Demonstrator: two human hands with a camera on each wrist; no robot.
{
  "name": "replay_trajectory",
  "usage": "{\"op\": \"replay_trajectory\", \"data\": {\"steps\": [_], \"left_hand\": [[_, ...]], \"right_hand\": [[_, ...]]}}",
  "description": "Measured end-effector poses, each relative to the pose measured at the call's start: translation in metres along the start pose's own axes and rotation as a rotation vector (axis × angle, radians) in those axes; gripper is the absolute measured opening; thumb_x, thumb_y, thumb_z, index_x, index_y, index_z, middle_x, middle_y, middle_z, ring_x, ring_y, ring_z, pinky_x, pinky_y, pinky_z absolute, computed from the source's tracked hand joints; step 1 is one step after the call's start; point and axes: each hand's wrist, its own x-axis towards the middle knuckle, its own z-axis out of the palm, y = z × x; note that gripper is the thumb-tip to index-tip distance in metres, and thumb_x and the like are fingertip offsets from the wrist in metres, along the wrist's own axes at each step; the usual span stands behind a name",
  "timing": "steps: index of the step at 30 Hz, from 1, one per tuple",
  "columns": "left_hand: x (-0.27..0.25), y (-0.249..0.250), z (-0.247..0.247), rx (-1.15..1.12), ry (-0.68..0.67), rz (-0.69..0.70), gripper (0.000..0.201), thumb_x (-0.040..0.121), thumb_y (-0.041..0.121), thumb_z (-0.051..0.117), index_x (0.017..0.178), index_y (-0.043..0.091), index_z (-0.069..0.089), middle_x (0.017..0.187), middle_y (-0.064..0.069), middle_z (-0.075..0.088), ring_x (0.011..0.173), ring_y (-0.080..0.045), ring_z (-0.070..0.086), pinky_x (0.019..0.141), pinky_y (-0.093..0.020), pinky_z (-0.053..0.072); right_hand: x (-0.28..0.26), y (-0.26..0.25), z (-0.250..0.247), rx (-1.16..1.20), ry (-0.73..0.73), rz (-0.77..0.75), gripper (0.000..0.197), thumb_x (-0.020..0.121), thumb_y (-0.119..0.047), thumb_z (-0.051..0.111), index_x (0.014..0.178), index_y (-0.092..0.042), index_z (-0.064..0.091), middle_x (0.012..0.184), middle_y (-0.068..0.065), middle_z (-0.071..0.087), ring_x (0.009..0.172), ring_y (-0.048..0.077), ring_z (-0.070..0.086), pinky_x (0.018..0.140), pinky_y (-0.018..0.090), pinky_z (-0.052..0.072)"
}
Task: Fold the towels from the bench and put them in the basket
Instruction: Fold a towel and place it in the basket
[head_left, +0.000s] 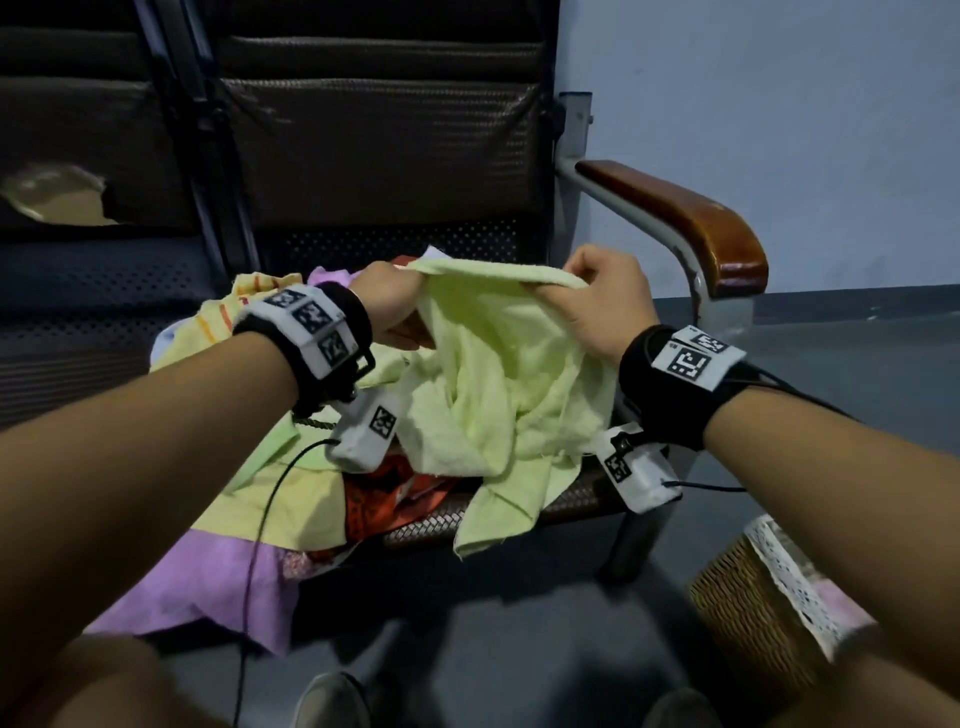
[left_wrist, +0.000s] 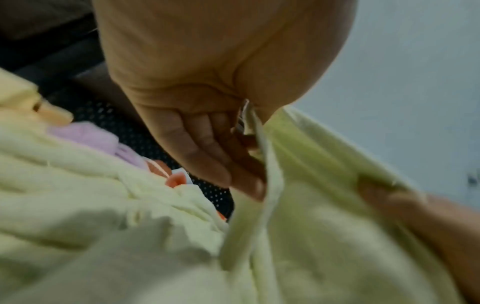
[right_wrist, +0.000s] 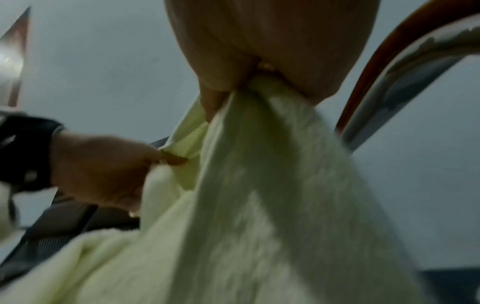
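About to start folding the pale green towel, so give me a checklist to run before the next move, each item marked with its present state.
1. Left hand grips the pale green towel at its top edge: ok.
2. Right hand grips the same edge: ok.
3. Edge between the hands pulled straight: ok.
4. Towel hanging flat and free of the pile: not ok, its lower part lies bunched on the bench.
5. Room in the basket: cannot tell.
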Motion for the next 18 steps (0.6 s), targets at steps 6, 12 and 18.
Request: {"op": "replay_trajectory", "data": {"steps": [6,12,18], "left_hand": [[-0.006,0.027,0.003,-0.709,0.032,0.013,0.03,0.1,0.009,0.04,0.09,0.002,0.068,0.068,-0.01,0.071,0.058,-0.023,0.066,0.057,-0.031,0.058],[-0.013,0.045,0.008,-0.864,0.04,0.101,0.041,0.097,-0.002,0.027,0.124,-0.01,0.056,0.109,-0.022,0.072,0.086,-0.028,0.075,0.059,-0.027,0.058],[-0.011,0.043,0.014,-0.706,0.088,0.157,0.035,0.098,0.0,0.035,0.122,-0.012,0.058,0.114,-0.025,0.069,0.093,-0.031,0.073,0.065,-0.031,0.061]], "right_hand": [[-0.012,-0.005,-0.003,-0.094,-0.027,-0.223,0.018,0.092,-0.032,0.069,0.107,-0.026,0.075,0.087,-0.011,0.068,0.08,0.004,0.062,0.077,0.027,0.051],[-0.02,-0.011,-0.007,-0.179,-0.169,-0.402,0.03,0.097,-0.012,0.045,0.12,-0.03,0.037,0.064,-0.007,0.049,0.052,0.008,0.049,0.049,0.017,0.035],[-0.022,-0.007,-0.004,-0.55,-0.408,-0.329,0.024,0.088,-0.012,0.05,0.098,-0.033,0.053,0.075,-0.012,0.048,0.071,0.018,0.052,0.064,0.031,0.036]]}}
